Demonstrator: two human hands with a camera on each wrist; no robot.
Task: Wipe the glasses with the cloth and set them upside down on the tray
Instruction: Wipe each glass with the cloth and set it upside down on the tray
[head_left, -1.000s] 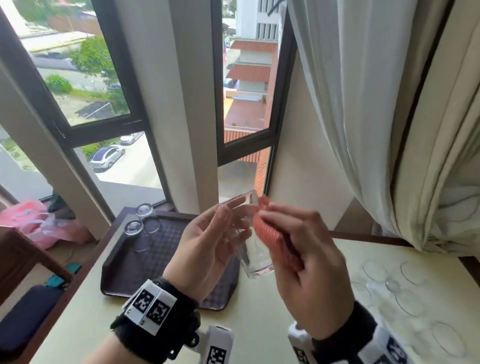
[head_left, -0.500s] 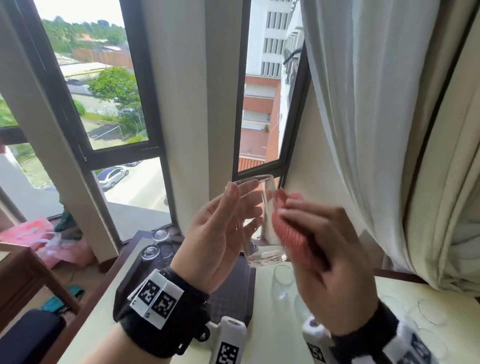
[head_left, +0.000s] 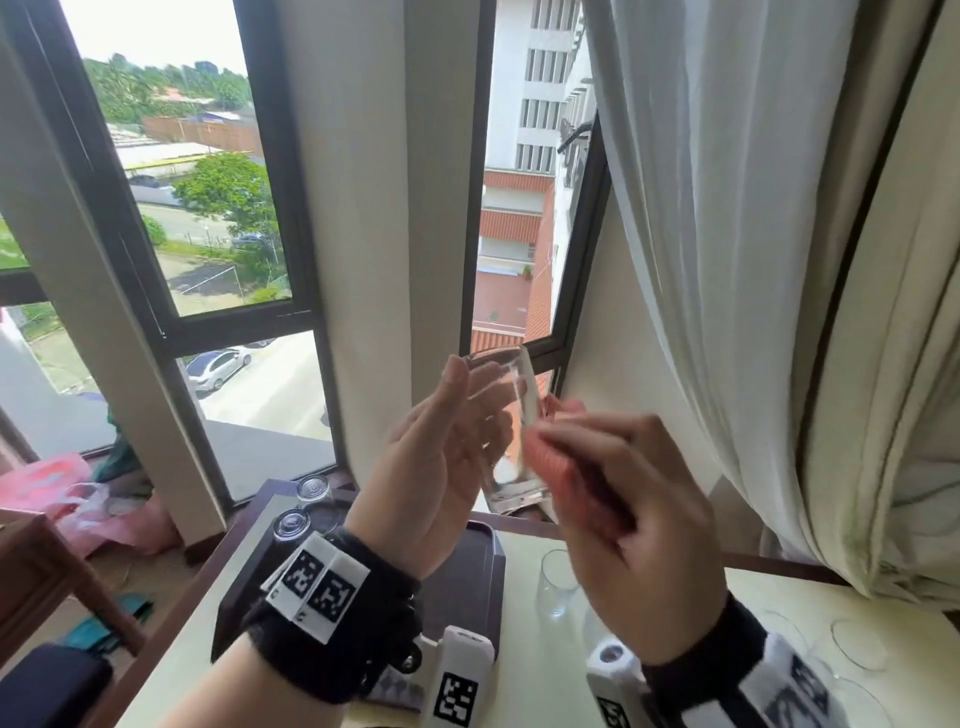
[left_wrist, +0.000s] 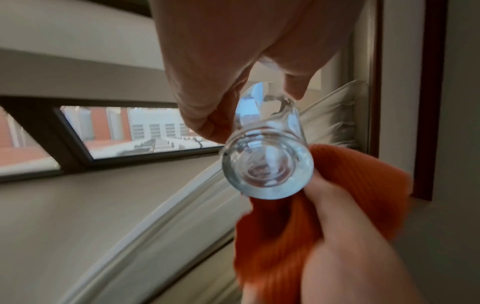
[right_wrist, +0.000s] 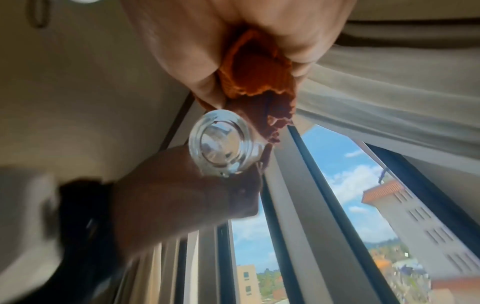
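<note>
A clear glass (head_left: 511, 431) is held up before the window, base toward me and slightly tilted. My left hand (head_left: 457, 431) holds it, thumb and fingers wrapped round its wall (left_wrist: 267, 164). My right hand (head_left: 628, 499) grips a bunched orange cloth (head_left: 553, 462) and presses it against the glass's right side; the cloth (left_wrist: 285, 226) reaches the base in the left wrist view. The dark brown tray (head_left: 485, 587) lies below on the table, with two glasses upside down (head_left: 311, 488) (head_left: 292, 525) at its far left corner.
Several more clear glasses (head_left: 556, 582) stand upright on the cream table (head_left: 524, 675) to the right of the tray. A white curtain (head_left: 753, 260) hangs close on the right. Window frames and a pillar (head_left: 363, 208) rise just behind the hands.
Both hands have lifted the glass higher, from above the tray to in front of the window. The right hand with the cloth has slid down along the glass's side.
</note>
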